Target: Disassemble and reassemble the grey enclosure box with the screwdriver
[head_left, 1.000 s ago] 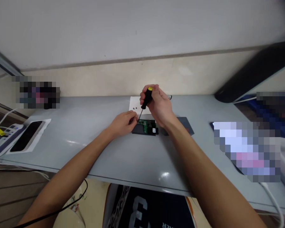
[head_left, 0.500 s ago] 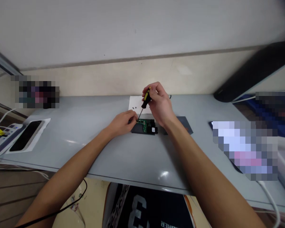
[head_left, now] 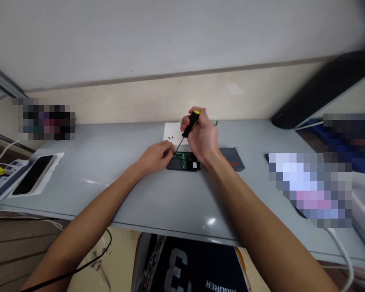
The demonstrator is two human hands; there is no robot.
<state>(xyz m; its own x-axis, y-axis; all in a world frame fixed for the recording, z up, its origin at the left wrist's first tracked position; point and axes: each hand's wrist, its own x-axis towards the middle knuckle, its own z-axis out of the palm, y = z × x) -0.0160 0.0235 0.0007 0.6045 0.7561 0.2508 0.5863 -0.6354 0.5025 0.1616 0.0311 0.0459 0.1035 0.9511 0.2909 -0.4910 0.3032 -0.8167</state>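
A screwdriver [head_left: 191, 124] with a black and yellow handle is gripped in my right hand [head_left: 203, 136], shaft slanting down to the left. Its tip meets the upper left part of an opened black device [head_left: 175, 163] with a green circuit board [head_left: 184, 158], flat on the table. My left hand [head_left: 158, 157] is closed at the device's left end, thumb and fingers pinched beside the screwdriver tip. Whatever lies between those fingertips is hidden. Behind the device, a white paper [head_left: 172, 129] carries a few tiny dark pieces [head_left: 170, 138], perhaps screws. A dark flat panel [head_left: 231, 158] lies partly behind my right wrist.
The grey table [head_left: 134, 207] runs along a wall. At the left lie a phone [head_left: 33, 174] on white paper and a power strip [head_left: 10, 178] with cables. A blurred-out screen [head_left: 307, 186] lies at the right, near a black column [head_left: 322, 89] and a white cable [head_left: 342, 247].
My right hand has turned around the screwdriver handle, which now stands a little differently in the fingers. The tip stays at the board; my left hand holds its place.
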